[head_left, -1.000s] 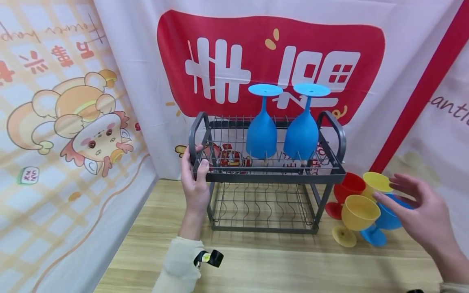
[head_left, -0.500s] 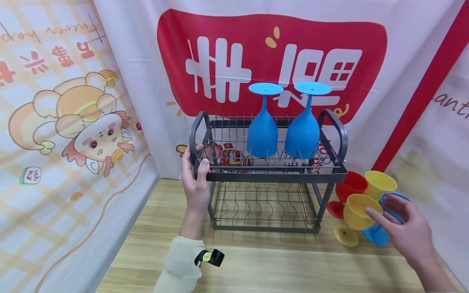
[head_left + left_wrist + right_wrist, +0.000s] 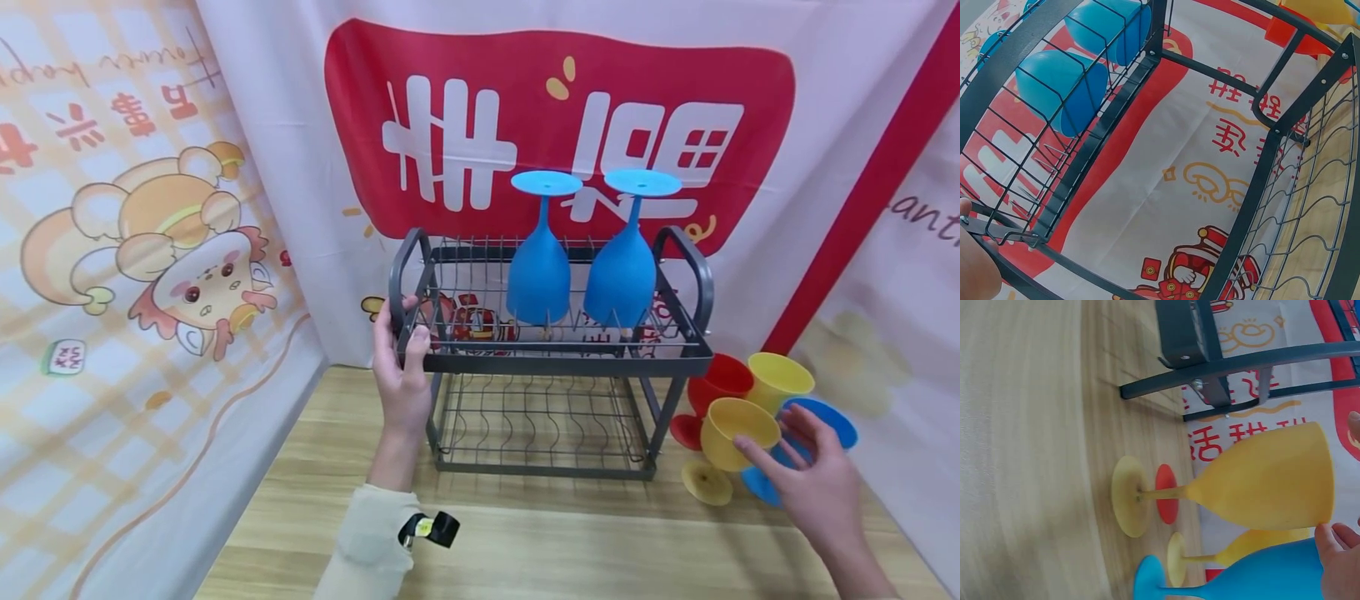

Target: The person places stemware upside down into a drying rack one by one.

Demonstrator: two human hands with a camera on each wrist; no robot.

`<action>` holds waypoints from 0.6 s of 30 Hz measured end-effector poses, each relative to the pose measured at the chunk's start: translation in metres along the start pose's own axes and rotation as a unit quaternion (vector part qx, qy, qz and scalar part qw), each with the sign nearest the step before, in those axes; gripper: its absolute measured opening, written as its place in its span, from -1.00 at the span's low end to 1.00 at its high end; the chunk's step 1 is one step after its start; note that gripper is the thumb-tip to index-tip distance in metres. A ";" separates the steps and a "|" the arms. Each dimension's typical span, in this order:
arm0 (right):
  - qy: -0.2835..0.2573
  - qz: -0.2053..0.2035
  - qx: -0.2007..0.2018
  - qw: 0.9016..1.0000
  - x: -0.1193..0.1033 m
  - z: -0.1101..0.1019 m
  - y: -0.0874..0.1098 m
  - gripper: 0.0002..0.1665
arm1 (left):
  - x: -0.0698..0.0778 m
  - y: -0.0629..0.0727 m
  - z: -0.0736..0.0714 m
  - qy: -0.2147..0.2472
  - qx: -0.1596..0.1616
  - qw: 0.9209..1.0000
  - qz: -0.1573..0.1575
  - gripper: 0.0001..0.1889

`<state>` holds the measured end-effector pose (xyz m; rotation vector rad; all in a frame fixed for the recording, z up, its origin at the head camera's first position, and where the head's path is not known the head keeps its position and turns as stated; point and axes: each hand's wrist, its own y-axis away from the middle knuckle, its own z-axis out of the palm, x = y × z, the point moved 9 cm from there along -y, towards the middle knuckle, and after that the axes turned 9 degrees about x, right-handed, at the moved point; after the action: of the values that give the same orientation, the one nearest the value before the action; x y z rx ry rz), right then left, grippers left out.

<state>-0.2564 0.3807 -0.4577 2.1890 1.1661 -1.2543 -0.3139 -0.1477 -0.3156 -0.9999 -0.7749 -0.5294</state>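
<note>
Leftward from the earlier frame, my right grip (image 3: 813,479) shifts to the orange-yellow goblet (image 3: 738,429) on the bench (image 3: 540,542), open around its rim, not closed. My left grip (image 3: 401,383) holds the rack (image 3: 555,365) at its left side. I judge this a reach; the next move calls for a firm pinch. Two inverted blue goblets (image 3: 538,287) stand on the rack; beside it, four upright: this one, one red goblet (image 3: 720,383), one yellow goblet (image 3: 780,379), one blue goblet (image 3: 832,423).

We take this for a curtained booth, since printed cloths (image 3: 292,117) hang at the back and both sides of a wood-grain tabletop (image 3: 540,542).
</note>
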 end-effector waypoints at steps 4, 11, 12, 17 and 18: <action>-0.013 0.010 -0.007 1.000 0.003 0.011 0.001 0.30 | 0.000 0.000 0.000 -0.002 0.002 1.000 0.006 -0.41; -0.013 0.031 -0.016 0.999 0.015 0.028 -0.001 0.29 | 0.001 -0.001 0.001 -0.001 -0.002 1.000 0.007 -0.42; -0.013 0.035 -0.019 0.999 0.017 0.030 -0.002 0.30 | 0.001 -0.001 0.001 0.000 -0.002 1.000 0.006 -0.41; -0.033 0.061 -0.031 0.997 0.029 0.043 -0.004 0.33 | 0.000 -0.001 0.001 -0.002 -0.001 1.000 0.002 -0.41; -0.041 0.068 -0.034 0.996 0.032 0.045 -0.004 0.32 | 0.000 -0.001 0.001 -0.002 -0.001 1.000 0.002 -0.41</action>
<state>-0.2754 0.3693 -0.5086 2.1091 0.9956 -1.2164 -0.3147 -0.1471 -0.3151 -1.0048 -0.7749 -0.5256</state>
